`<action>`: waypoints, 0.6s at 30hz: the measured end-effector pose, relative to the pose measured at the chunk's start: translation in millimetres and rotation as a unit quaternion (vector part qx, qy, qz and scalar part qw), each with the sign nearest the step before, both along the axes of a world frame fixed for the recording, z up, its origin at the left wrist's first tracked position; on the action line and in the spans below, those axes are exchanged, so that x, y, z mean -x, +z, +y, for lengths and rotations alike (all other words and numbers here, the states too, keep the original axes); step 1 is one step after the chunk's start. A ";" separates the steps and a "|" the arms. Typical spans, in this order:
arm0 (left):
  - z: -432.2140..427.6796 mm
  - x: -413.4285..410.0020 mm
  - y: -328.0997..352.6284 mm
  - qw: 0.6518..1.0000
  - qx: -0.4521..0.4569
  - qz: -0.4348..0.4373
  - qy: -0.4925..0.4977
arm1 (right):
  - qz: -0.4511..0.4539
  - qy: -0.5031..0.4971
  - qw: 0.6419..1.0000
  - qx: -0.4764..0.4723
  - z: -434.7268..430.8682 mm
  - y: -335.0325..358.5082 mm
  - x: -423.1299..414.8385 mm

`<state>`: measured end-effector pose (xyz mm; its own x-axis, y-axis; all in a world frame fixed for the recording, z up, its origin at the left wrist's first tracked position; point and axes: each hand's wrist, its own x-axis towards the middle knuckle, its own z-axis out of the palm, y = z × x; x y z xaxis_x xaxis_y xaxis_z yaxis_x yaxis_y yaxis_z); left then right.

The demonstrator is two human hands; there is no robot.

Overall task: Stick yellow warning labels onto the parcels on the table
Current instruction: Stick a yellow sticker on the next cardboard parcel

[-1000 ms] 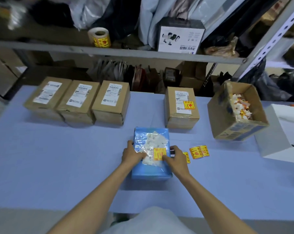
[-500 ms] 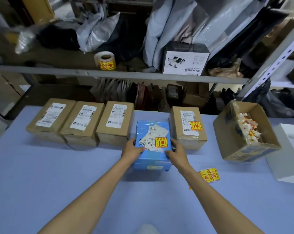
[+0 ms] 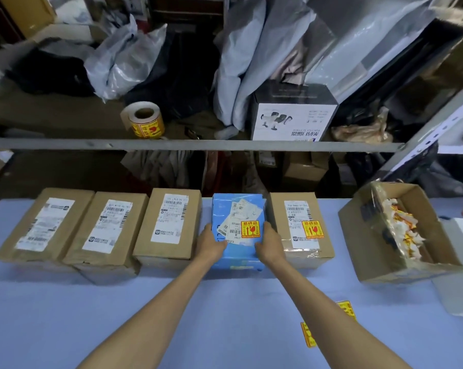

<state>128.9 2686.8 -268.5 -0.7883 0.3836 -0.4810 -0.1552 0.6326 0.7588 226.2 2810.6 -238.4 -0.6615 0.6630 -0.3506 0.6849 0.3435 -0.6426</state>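
Note:
A blue parcel point(image 3: 238, 214) with a yellow warning label point(image 3: 249, 229) on top sits in the row of parcels at the far edge of the table. My left hand point(image 3: 211, 243) grips its left side and my right hand point(image 3: 270, 246) grips its right side. To its right stands a brown parcel point(image 3: 299, 227) that also bears a yellow label point(image 3: 312, 229). Three brown parcels point(image 3: 169, 225) point(image 3: 105, 233) point(image 3: 44, 225) on the left carry only white shipping labels. Loose yellow labels point(image 3: 309, 338) lie on the table near my right forearm.
An open cardboard box point(image 3: 379, 251) with label scraps stands at the right, next to a white box point(image 3: 462, 283). A roll of yellow labels point(image 3: 145, 123) sits on the shelf behind, among bags and a black-and-white carton point(image 3: 291, 115). The table point(image 3: 65, 315) has a light blue top.
Both hands pushed the blue parcel away from me, from the table's middle into the gap between the brown parcels. The camera tilted up.

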 end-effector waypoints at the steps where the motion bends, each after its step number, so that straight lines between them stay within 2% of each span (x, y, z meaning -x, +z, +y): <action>1: 2.3 1.3 -6.3 1.000 0.004 0.003 -0.002 | -0.004 0.002 1.000 -0.013 0.4 -2.7 1.7; 6: 5.8 5.5 -40.8 0.999 0.027 0.032 -0.018 | -0.012 0.005 0.999 -0.044 0.7 -13.5 4.1; 13: -4.2 -8.7 -13.1 0.998 0.042 0.045 -0.030 | -0.036 0.007 0.998 -0.044 -7.5 -8.7 -3.3; 15: -8.7 -12.4 -1.1 0.994 0.047 0.084 -0.041 | -0.040 0.006 0.997 -0.059 -12.4 -4.4 -3.8; 18: -22.9 -8.8 22.8 0.988 0.005 0.149 -0.050 | -0.056 0.042 0.987 -0.143 -26.6 6.0 1.0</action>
<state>137.8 2663.9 -245.6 -0.8539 0.4630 -0.2376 0.1378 0.6413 0.7548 225.2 2784.0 -232.4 -0.6859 0.6902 -0.2308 0.7075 0.5581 -0.4336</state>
